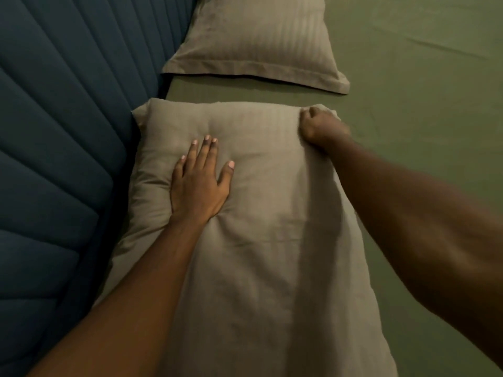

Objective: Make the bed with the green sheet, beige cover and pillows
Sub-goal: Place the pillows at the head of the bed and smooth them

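As we look down the bed, green sheet covers the whole mattress, mostly flat, with a few creases far right. Dark blue padded headboard runs along the left edge, stitched in channels. Near pillow in a beige striped case lies on the sheet with its left side against the headboard. Its case is wrinkled and runs off the near edge of view. Far pillow, same beige case, lies flat on the sheet, also against the headboard, with a strip of sheet between the two. Our left hand lies palm down on the near pillow's left half, fingers straight, thumb spread, pressing a dent into the filling. Our right hand is at that pillow's far right corner, fingers curled and clamped on the fabric. The right hand is slightly blurred.
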